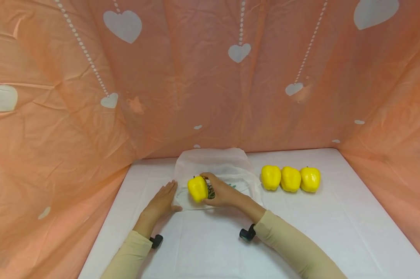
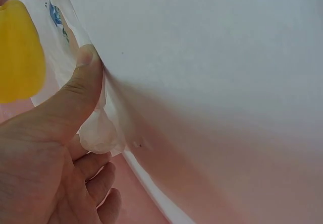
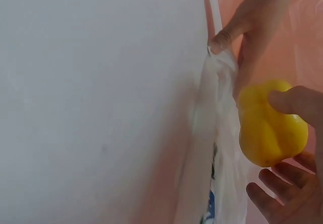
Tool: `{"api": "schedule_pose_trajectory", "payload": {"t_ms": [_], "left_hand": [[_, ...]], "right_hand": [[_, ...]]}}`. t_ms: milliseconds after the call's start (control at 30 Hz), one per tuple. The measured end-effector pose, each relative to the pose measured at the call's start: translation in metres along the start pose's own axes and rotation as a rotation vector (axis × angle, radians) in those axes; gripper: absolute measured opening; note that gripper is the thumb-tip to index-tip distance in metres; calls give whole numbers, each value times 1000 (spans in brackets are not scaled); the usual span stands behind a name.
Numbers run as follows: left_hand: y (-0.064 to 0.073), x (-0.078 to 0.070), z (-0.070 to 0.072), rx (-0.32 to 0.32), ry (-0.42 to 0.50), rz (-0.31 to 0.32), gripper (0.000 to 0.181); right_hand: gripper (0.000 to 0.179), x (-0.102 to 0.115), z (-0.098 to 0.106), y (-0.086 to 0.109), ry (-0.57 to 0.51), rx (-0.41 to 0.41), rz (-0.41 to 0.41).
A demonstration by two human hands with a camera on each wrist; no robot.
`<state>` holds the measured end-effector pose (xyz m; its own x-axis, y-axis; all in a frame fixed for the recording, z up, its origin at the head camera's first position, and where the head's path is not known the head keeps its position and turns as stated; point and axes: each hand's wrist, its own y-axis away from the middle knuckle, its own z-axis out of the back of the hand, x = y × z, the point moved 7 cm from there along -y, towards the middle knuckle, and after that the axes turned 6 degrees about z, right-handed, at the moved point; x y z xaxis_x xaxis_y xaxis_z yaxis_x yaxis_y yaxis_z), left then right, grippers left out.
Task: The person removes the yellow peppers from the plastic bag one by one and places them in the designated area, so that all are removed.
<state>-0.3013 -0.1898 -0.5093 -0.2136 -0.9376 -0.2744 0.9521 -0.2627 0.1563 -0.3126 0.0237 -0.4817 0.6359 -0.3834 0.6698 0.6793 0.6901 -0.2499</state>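
Note:
A yellow bell pepper [image 1: 197, 189] is gripped between the thumb and fingers of my right hand [image 1: 222, 193], over a translucent white plastic bag [image 1: 210, 158]. In the right wrist view, the pepper's lobed end [image 3: 272, 133] shows with the thumb on one side and fingertips on the other. My left hand [image 1: 162, 200] rests along the bag's left side, fingers extended. Its thumb [image 2: 87, 72] presses the bag's near edge in the left wrist view. The bag lies spread on the table, with blue and green print partly hidden by the right hand.
Three more yellow bell peppers [image 1: 290, 179] stand in a row to the right of the bag. A white cloth covers the table [image 1: 210, 248]. An orange curtain with white hearts [image 1: 196, 77] encloses the back and sides.

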Motion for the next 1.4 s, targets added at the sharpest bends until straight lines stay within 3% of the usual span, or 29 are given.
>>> {"api": "schedule_pose_trajectory", "payload": {"t_ms": [633,1067,1400], "left_hand": [[4,-7,6,-39,8,-41,96],[2,-3,3,-23,20,-20,98],[1,0,1,-26,15,-21,99]], "right_hand": [[93,-11,38,43,-18,-102,-42],[91,-16,62,78,-5,-176,-20],[91,-25,84,105,-6,-232,-70]]}}
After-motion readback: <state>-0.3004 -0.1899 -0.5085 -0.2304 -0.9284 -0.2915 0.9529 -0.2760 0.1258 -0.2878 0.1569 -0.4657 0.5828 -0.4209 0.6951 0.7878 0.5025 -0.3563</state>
